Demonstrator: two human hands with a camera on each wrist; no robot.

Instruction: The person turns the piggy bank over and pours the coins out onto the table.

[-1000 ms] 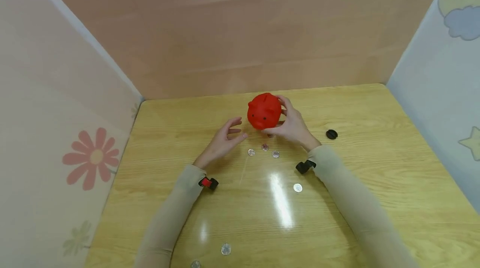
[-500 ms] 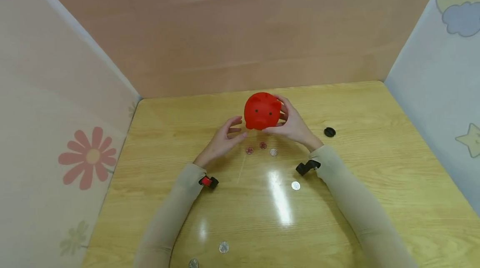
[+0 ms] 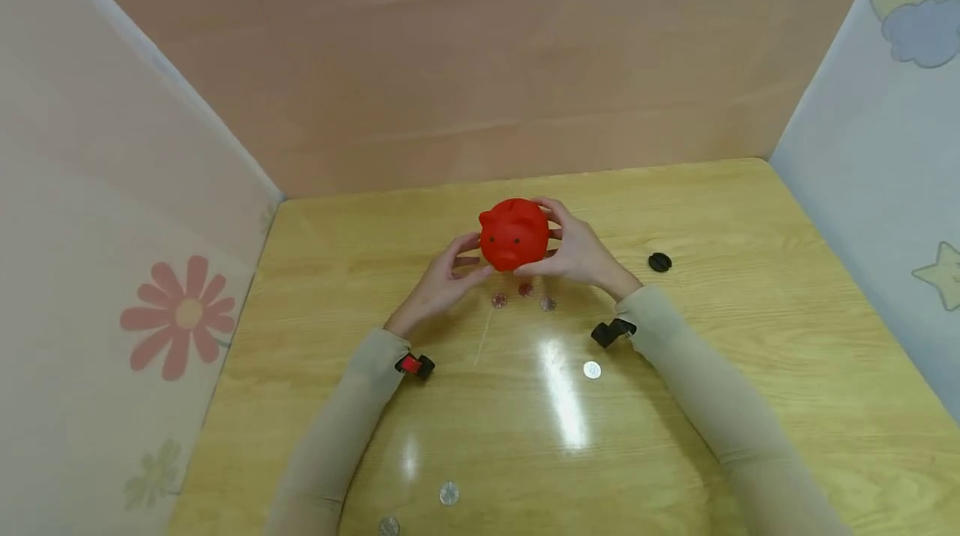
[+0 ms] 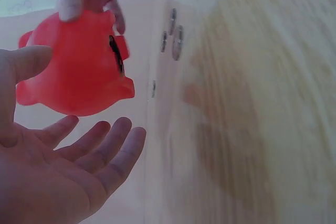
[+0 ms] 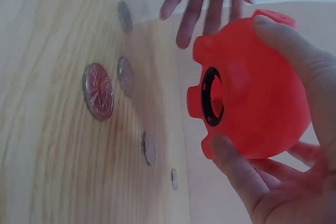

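Note:
A red piggy bank (image 3: pixel 515 234) is held above the table by my right hand (image 3: pixel 572 251), whose thumb and fingers curl around its side. Its snout faces me in the head view. On its underside, the right wrist view shows an uncovered round hole with a black rim (image 5: pixel 206 98). My left hand (image 3: pixel 442 279) is beside the piggy bank with fingers loosely extended; in the left wrist view a gap separates those fingers from the red body. Below lie three coins, among them a silver coin (image 3: pixel 548 303) and a reddish-looking coin (image 3: pixel 526 290).
A black round plug (image 3: pixel 660 262) lies on the wooden table (image 3: pixel 750 311) to the right. Another coin (image 3: pixel 592 370) is nearer me, and two more, including one coin (image 3: pixel 448 493), lie near the front. Walls stand at the back and both sides.
My right hand has tipped the piggy bank, turned it partly back, and shifted it left, closer to my left hand. The left hand has stayed almost still.

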